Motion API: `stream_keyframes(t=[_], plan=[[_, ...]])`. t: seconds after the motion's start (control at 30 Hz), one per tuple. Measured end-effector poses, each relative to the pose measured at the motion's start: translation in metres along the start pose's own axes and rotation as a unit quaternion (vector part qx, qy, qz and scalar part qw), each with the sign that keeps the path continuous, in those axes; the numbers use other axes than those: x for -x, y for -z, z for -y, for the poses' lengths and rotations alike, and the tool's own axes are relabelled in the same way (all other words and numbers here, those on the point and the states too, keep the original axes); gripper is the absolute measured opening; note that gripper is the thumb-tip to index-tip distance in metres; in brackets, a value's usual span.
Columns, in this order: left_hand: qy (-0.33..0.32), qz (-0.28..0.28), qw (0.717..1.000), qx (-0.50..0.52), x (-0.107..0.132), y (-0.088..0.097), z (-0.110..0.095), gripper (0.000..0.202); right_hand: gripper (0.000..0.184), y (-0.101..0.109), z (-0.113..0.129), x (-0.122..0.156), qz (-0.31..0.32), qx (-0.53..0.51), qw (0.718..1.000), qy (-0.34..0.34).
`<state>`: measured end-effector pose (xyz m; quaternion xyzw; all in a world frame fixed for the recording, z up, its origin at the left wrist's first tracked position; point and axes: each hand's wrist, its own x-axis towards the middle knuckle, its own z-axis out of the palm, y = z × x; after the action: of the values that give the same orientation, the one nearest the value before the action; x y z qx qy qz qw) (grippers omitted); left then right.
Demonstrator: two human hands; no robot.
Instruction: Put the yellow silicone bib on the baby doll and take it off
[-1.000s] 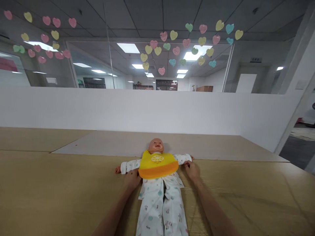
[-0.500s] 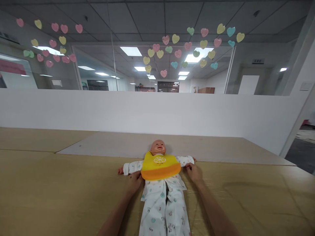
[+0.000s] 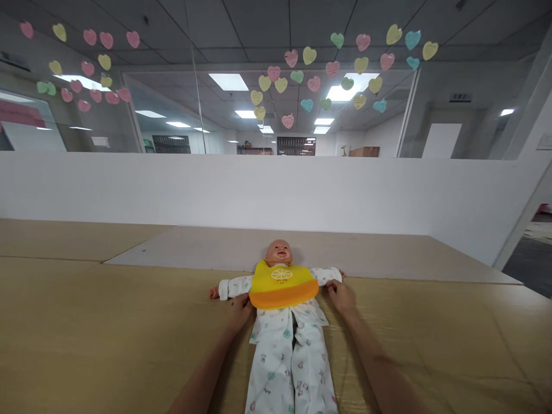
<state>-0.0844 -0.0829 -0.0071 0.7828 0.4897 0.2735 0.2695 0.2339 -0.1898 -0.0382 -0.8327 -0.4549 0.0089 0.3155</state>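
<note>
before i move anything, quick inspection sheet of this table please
surface: tan table top, with a paler board along its far side
job's things: baby doll lying on its back in white printed pajamas, yellow and orange bib over its chest
clutter: nothing seen
hands: left hand at the doll's side, by the bib's lower edge; right hand on the doll's other sleeve, near the cuff
cables: nothing seen
surroundings: white partition wall behind the table, paper hearts on the glass above it, office beyond
</note>
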Motion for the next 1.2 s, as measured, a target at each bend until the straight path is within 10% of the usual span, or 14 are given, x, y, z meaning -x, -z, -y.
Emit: stream_keyframes(t=[0.8, 0.93, 1.2], plan=[[0.006, 0.008, 1.0, 0.015, -0.002, -0.004, 0.008, 0.022, 0.023, 0.004, 0.003, 0.005, -0.004, -0.032, 0.999, 0.001], [-0.008, 0.001, 0.998, 0.07, -0.008, 0.001, 0.015, 0.022, 0.018, 0.008, 0.007, 0.003, -0.016, -0.19, 0.98, -0.06], [0.135, -0.101, 0.883, 0.438, -0.073, 0.04, 0.016, 0.035, 0.031, 0.025, 0.038, -0.044, -0.006, -0.445, 0.882, -0.157]])
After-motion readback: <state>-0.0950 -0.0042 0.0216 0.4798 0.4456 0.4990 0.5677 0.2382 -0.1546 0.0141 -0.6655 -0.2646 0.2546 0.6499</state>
